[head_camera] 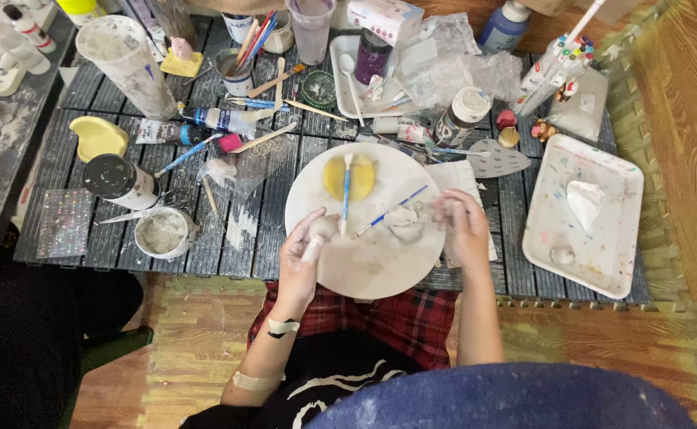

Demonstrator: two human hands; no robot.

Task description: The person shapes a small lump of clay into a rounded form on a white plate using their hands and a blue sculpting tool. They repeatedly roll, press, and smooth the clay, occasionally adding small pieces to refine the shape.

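Blue-clad knee (507,397) fills the bottom edge, red plaid cloth (396,314) just above it. Left hand (301,258) is wrapped around a pale clay piece (321,230) at the near-left rim of the round white board (364,266). Right hand (461,226) is curled at the board's right rim beside a grey clay lump (404,222); can't tell if it holds anything.

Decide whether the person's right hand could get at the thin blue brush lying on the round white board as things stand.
Probably yes: the right hand hovers over the round white board's edge, the blue brush lies just beside it, and nothing covers the brush.

sponge (349,177) on round board (380,262), tray (623,191) right
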